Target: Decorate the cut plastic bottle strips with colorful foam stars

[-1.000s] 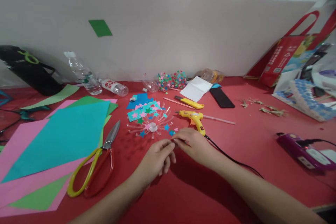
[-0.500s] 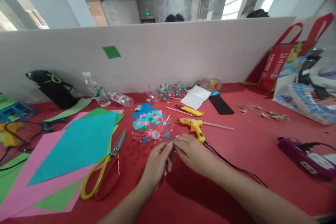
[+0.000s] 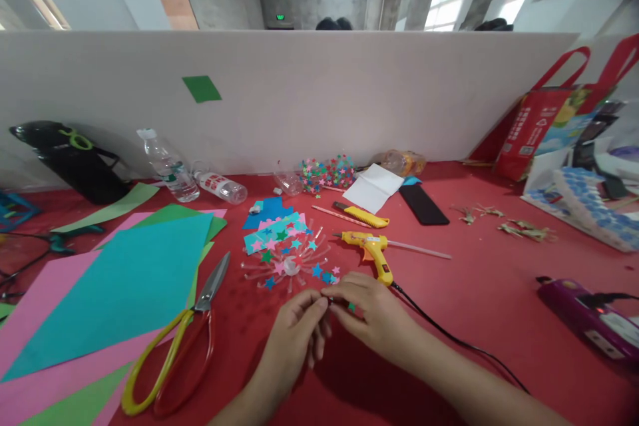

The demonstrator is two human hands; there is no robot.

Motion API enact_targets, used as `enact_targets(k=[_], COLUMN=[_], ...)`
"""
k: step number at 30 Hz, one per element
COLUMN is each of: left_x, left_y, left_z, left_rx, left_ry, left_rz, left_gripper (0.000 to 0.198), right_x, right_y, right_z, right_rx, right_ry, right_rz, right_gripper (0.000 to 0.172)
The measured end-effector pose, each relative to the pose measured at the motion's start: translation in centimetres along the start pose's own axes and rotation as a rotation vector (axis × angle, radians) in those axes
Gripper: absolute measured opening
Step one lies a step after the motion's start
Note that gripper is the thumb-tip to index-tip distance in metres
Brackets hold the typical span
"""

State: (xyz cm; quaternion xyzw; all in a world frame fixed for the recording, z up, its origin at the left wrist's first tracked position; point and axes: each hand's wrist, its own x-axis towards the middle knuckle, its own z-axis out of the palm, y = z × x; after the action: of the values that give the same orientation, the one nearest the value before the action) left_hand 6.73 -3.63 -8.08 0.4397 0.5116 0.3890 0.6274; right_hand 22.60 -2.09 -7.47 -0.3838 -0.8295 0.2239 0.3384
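Note:
My left hand [image 3: 299, 327] and my right hand [image 3: 372, 309] meet fingertip to fingertip above the red table. Both are closed in a pinch, and whatever is between the fingers is too small and hidden to name. A bit of green shows just under my right fingers. Just beyond the hands lies a clear plastic piece cut into spread strips [image 3: 291, 267], dotted with star cut-outs. Small blue star cut-outs [image 3: 317, 270] are at its right side. Light-blue paper [image 3: 253, 243] with stars on it lies behind. A yellow glue gun [image 3: 367, 243] rests beyond my right hand.
Large scissors [image 3: 201, 306] and coloured paper sheets [image 3: 114, 293] lie to the left. Toward the white partition [image 3: 279, 100] are plastic bottles [image 3: 219, 186], a star-covered clear piece [image 3: 327, 172], a yellow utility knife [image 3: 367, 215] and a black phone-like slab [image 3: 423, 204]. A purple power strip [image 3: 586, 316] sits right.
The camera view has tilted and shifted slightly. Both hands stay together fingertip to fingertip, and a bit of green now shows beneath my right fingers.

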Motion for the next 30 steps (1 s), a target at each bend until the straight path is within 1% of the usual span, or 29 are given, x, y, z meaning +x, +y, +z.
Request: enact_targets(k=[1,3,4,5,8,10,12,14,17,21,23,26,28,30], left_x=[0.0,0.1,0.1,0.2,0.5,0.6,0.6,0.3,-0.8,-2.8,-3.1,-2.8,-2.3,-2.0], left_y=[0.1,0.3,0.4,0.3,0.0,-0.3,-0.4,-0.2,1.0,3.0,3.8,4.3,4.4,4.4], left_z=[0.0,-0.1,-0.2,-0.3,-0.5,-0.5,-0.5,-0.4,-0.4,-1.0,-1.9,-3.7,-4.6,-5.0], left_rx=[0.001,0.019,0.037,0.058,0.095,0.107,0.132,0.172,0.219,0.190,0.138,0.075,0.059,0.087], left_ry=[-0.002,0.006,0.013,0.017,0.007,-0.006,-0.010,-0.014,-0.003,0.065,0.129,0.238,0.279,0.302], left_rz=[-0.005,-0.015,-0.018,-0.013,0.025,0.042,0.046,0.063,0.129,0.235,0.297,0.371,0.371,0.356], left_gripper=[0.037,0.036,0.035,0.034,0.031,0.027,0.025,0.025,0.026,0.026,0.023,0.018,0.015,0.015], right_x=[0.1,0.3,0.4,0.6,1.0,1.0,1.0,0.9,1.0,1.3,1.4,1.2,1.0,0.8], right_y=[0.3,1.4,2.1,2.9,5.3,6.6,7.5,8.1,8.8,8.6,7.9,6.1,4.7,3.3], right_z=[-0.3,-1.3,-1.9,-2.5,-3.9,-4.3,-4.3,-4.1,-4.2,-5.1,-5.8,-6.7,-6.9,-6.8], right_rx=[-0.035,-0.221,-0.377,-0.452,-0.566,-0.596,-0.577,-0.513,-0.358,-0.087,0.078,0.318,0.436,0.531], right_ry=[-0.002,-0.006,0.005,0.015,0.026,0.019,0.004,-0.008,0.007,0.112,0.171,0.209,0.209,0.190], right_rz=[0.057,0.227,0.356,0.432,0.602,0.687,0.734,0.748,0.730,0.707,0.696,0.655,0.628,0.605], right_gripper=[0.016,0.016,0.019,0.025,0.036,0.040,0.039,0.035,0.026,0.022,0.024,0.035,0.037,0.035])
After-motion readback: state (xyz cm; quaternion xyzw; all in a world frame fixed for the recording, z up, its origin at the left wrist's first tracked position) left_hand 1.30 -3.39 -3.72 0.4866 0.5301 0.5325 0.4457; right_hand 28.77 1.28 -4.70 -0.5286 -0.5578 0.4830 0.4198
